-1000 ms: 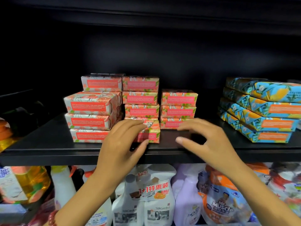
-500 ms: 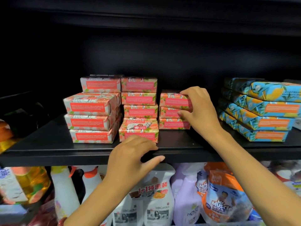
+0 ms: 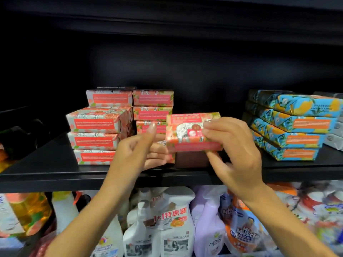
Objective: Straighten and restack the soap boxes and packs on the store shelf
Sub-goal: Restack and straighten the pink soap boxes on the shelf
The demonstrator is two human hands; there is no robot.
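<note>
Soap box [image 3: 193, 133], one of the pink ones, is now off the shelf [image 3: 46, 169] and in the air. Half a second ago the right hand [image 3: 237, 154] was only laid on the short stack of three at the right of the pink group. Now it has raised one box and tipped it, so the printed top face looks toward the person. The rest of that short stack is hidden behind the box and the hand, so I cannot tell how it stands. The left hand [image 3: 137, 153], which was resting on the shelf edge, has come up to meet the box.

I judge that this is the start of a restack: the soap box is free and must go onto one of the pink stacks [image 3: 104, 123] at nine o'clock.

The right hand pinches the box at its right end, fingers over the top and thumb under the lower edge. The box lies at about ten o'clock from that palm. The left hand is open and holds nothing, with the box just beside it at two o'clock. The blue packs [image 3: 300, 127] stay at three o'clock, untouched.
</note>
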